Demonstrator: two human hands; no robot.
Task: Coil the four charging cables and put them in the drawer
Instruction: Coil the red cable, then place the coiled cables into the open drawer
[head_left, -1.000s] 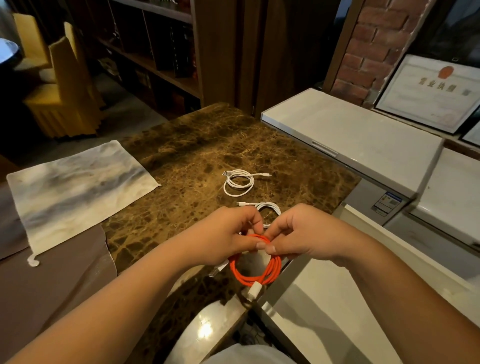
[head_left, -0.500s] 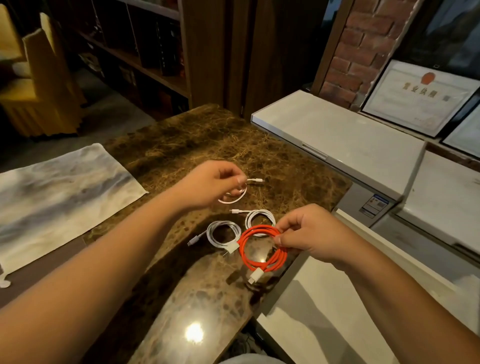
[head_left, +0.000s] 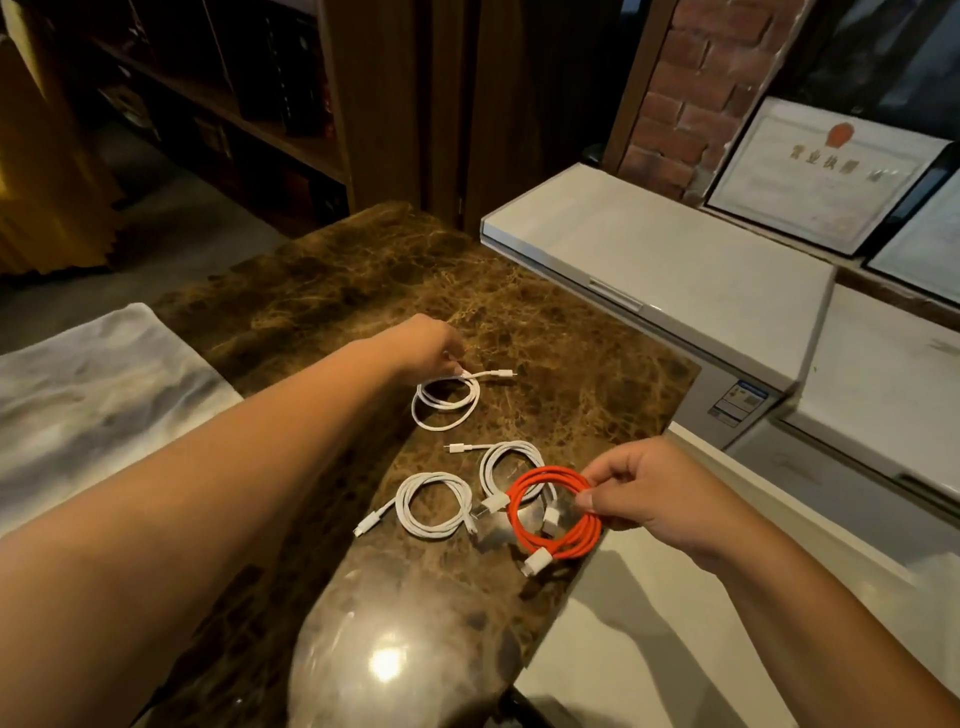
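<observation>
An orange coiled cable hangs just above the brown marble table, pinched at its right side by my right hand. My left hand reaches forward and pinches the top of the far white coiled cable, which lies on the marble. Two more white coils lie nearer: one at the left, another partly under the orange coil. The open white drawer lies below my right hand.
A grey-white cloth covers the table's left part. White chest freezers stand to the right, framed certificates leaning behind them. Dark wooden shelves and a brick pillar stand at the back.
My left hand let go of the orange coil and reached forward to the far white cable, now pinching it. My right hand keeps the orange coil, moved slightly right.
</observation>
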